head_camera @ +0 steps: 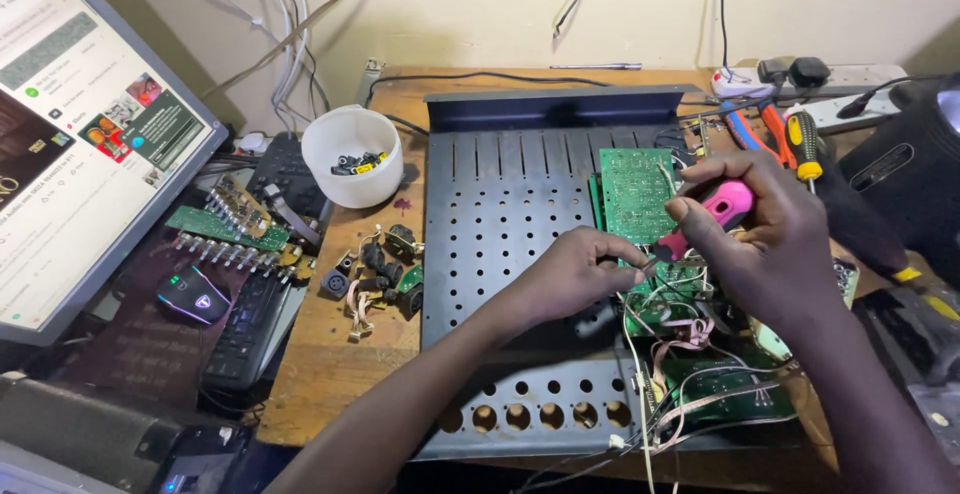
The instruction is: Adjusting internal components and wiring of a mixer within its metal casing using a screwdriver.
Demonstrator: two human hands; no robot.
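Observation:
My right hand (775,244) grips a pink-handled screwdriver (712,212), its tip pointing down-left at a green circuit board (632,192). My left hand (578,276) rests on the dark perforated metal chassis (500,224), fingertips pinched at the screwdriver tip by the board's lower edge. Whether the fingers hold a small part is hidden. More green boards and tangled white and pink wires (700,374) lie under my right wrist.
A white cup of small parts (352,154) stands left of the chassis. Loose knobs and connectors (380,274), a board with knobs (225,229), a mouse (195,294), keyboard and monitor (80,134) sit left. Pliers and a yellow-black screwdriver (795,144) lie at the back right.

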